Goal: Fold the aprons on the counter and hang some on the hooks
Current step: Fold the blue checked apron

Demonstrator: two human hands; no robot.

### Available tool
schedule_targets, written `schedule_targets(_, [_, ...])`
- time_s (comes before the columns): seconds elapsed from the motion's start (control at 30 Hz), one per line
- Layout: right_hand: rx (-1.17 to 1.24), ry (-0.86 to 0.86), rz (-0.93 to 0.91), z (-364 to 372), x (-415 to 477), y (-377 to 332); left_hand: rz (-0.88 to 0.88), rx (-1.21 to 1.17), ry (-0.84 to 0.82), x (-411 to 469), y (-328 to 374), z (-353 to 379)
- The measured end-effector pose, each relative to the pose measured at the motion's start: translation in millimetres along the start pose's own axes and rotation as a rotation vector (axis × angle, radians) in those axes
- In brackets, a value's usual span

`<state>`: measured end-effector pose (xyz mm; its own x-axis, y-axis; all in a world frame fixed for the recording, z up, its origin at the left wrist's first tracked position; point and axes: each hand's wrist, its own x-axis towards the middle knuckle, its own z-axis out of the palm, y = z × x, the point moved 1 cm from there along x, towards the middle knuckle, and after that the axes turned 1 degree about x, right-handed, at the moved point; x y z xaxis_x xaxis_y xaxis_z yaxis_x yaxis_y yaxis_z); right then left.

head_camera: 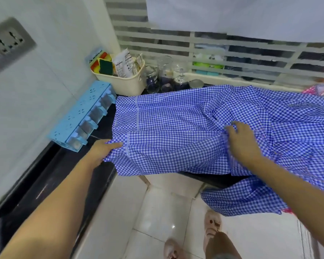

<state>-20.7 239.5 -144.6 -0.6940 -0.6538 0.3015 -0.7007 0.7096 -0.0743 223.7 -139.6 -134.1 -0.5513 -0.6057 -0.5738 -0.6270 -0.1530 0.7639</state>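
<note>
Print on the white paper packets (124, 62) in the cream plastic basket (127, 85), far beyond my left fingers, is too blurred to read. So is the lettering on the blue card behind the green scouring sponge (105, 66).

My left hand (104, 149) reaches in low from the left with the arm nearly straight. Its thumb lies on top and the fingers are tucked beneath, pinching the near left corner of the blue-and-white checked cloth apron (176, 131). My right hand (244, 143) comes in from the right, knuckles up and fingers curled, gripping a bunched fold of the same apron.

The apron is spread across the black stone counter (103, 126) between my two hands, and its near edge hangs over the counter's front below my right wrist. Just left of my left fingers a light blue plastic spice rack (79, 116) stands against the white wall. Clear glass jars (165, 75) crowd the back edge beyond the apron. A pink patterned cloth (318, 90) peeks out far right of my right fingers. Below them, pale slippers (212, 225) stand on the white tiled floor (163, 212).
</note>
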Motion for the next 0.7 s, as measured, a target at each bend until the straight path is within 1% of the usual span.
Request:
schedule_targets(0.03, [0.131, 0.112, -0.124, 2, -15, -24, 0.021, -0.017, 0.121, 7, -7, 4])
schedule_targets(0.07, [0.199, 0.128, -0.236, 8, -32, -44, 0.050, -0.030, 0.213, 10, -11, 8])
schedule_targets(0.13, [0.203, -0.010, -0.350, 29, -69, -71, 0.087, -0.046, 0.341, 20, -16, 9])
schedule_targets(0.17, [0.158, -0.085, -0.369, 42, -84, -75, 0.087, -0.093, 0.357, 23, -13, 7])
schedule_targets(0.2, [0.107, -0.139, -0.364, 55, -96, -72, 0.077, -0.184, 0.318, 26, -9, 3])
schedule_targets(0.23, [0.081, -0.199, -0.319, 64, -104, -65, 0.057, -0.296, 0.223, 29, -6, 0])
schedule_targets(0.27, [0.092, -0.231, -0.235, 69, -108, -59, 0.036, -0.367, 0.130, 30, -7, -5])
schedule_targets(0.3, [0.119, -0.239, -0.127, 70, -110, -52, 0.021, -0.364, 0.062, 30, -10, -9])
schedule_targets(0.37, [0.145, -0.226, 0.022, 68, -112, -39, 0.012, -0.162, -0.004, 18, -23, -16])
schedule_targets(0.4, [0.131, -0.238, 0.030, 69, -113, -35, 0.007, -0.066, -0.040, 11, -32, -17])
schedule_targets(0.43, [0.100, -0.251, -0.008, 68, -114, -34, -0.004, 0.025, -0.088, 6, -41, -17])
schedule_targets(0.5, [0.050, -0.270, -0.147, 69, -116, -37, 0.000, 0.171, -0.160, -2, -53, -12])
schedule_targets(0.53, [0.035, -0.265, -0.202, 69, -115, -41, 0.005, 0.214, -0.149, -6, -54, -8])
schedule_targets(0.6, [-0.031, -0.212, -0.281, 68, -112, -45, 0.034, 0.239, -0.047, -4, -58, 3])
schedule_targets(0.7, [-0.035, -0.188, -0.325, 68, -113, -51, -0.013, 0.250, 0.111, -20, -67, 35])
